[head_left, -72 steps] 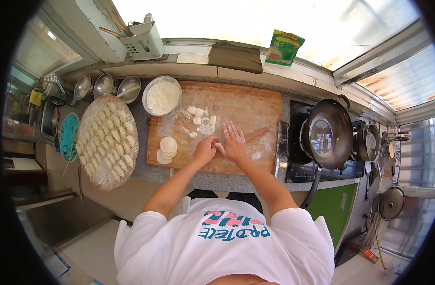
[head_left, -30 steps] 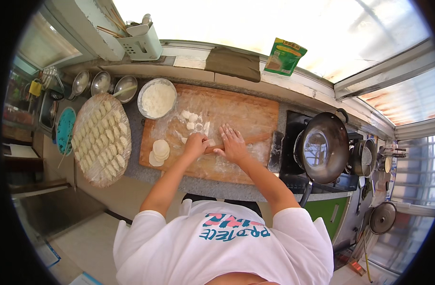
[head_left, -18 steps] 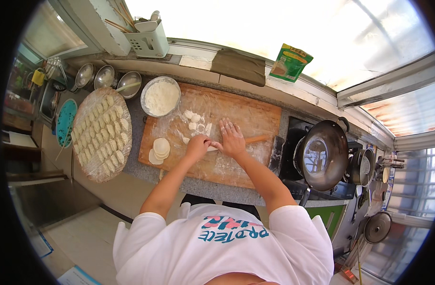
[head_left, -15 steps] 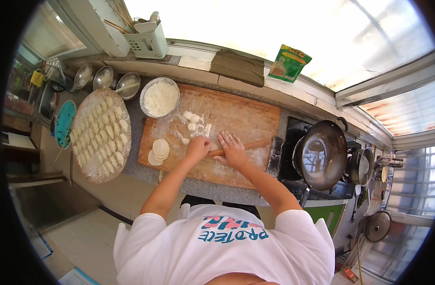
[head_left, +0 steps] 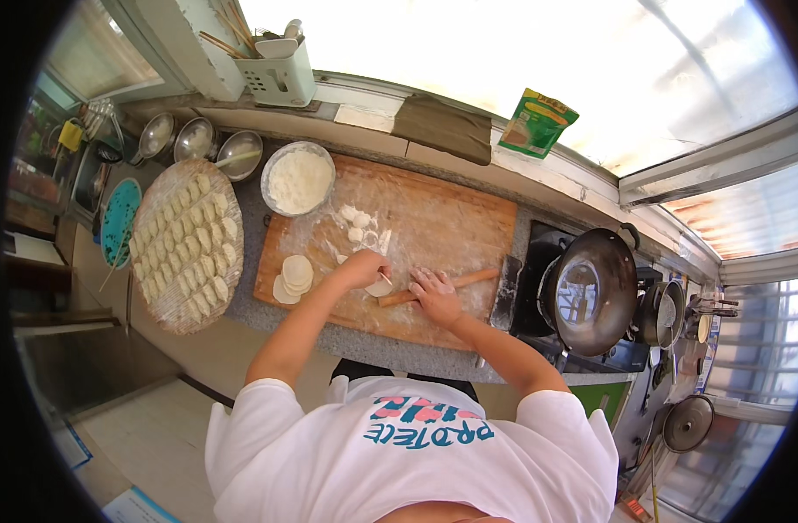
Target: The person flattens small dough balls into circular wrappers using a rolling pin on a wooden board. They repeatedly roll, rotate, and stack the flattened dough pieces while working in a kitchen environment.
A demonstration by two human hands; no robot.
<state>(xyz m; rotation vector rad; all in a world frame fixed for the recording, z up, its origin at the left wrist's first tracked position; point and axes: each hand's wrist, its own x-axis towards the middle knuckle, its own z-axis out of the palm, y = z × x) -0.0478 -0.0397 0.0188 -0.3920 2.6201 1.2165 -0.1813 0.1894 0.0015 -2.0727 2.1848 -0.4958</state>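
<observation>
My left hand is closed in a pinch on the edge of a dough wrapper, a flat pale round on the floured wooden board. My right hand lies over a wooden rolling pin, its fingers draped across the pin. The pin's left end is just beside the wrapper. A small pile of rolled wrappers rests left of my left hand. Beyond that hand sit several small dough pieces, dusted with flour. Another bit of dough is partly hidden by my left hand.
A bowl of flour stands at the board's far left corner. Farther left, a round tray carries rows of dumplings, with metal bowls behind it. On the right, a wok sits on the stove. A green packet leans by the window.
My right hand has drawn the rolling pin off the dough toward me and slightly right. My left hand has lifted a little, pinching the wrapper's edge, and the round now shows between the hands.
</observation>
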